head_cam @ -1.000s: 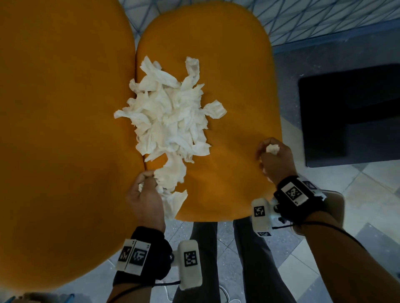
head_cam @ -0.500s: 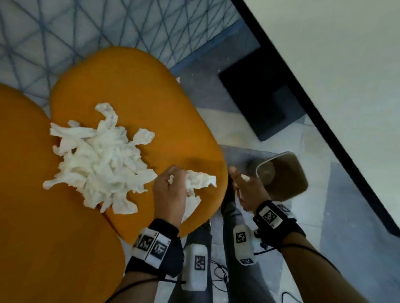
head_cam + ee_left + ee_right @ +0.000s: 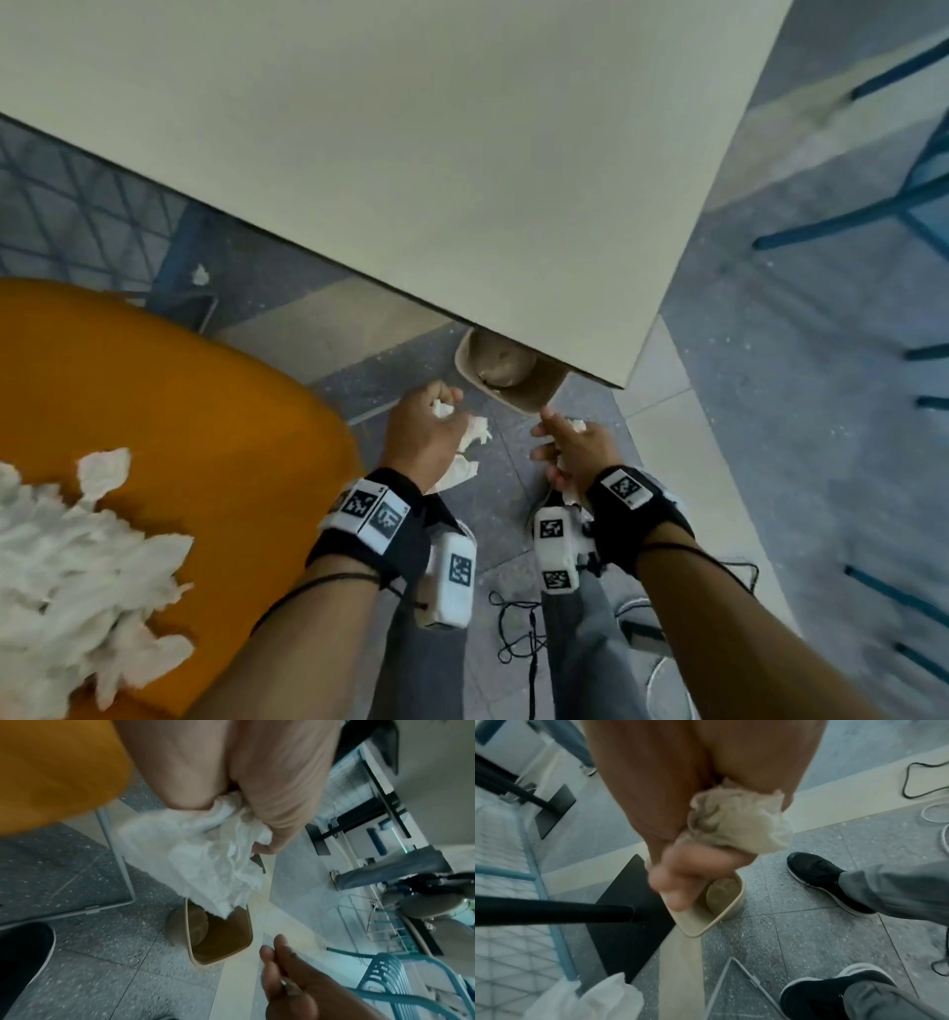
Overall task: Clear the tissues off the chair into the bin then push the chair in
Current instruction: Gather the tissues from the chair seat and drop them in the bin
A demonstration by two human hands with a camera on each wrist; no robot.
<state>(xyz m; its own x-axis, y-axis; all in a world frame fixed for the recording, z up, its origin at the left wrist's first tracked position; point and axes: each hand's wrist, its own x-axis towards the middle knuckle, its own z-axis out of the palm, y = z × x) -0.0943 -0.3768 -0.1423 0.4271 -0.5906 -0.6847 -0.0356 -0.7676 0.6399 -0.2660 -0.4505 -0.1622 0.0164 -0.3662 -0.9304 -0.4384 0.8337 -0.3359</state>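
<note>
Carrying wads of tissue, both hands (image 3: 506, 444), fingers curled round them, hung near the bin (image 3: 513, 377); next came releasing over its mouth.

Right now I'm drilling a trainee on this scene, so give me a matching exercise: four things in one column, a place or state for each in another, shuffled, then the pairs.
Things:
1. left hand
2. bin
3. tissue pile
4. right hand

Places or states:
A. lies on the orange chair
B. grips a small wad of tissue
C. stands on the floor, partly under the table
D. grips a large bunch of tissue

Pairs: 1-D, 2-C, 3-A, 4-B
</note>
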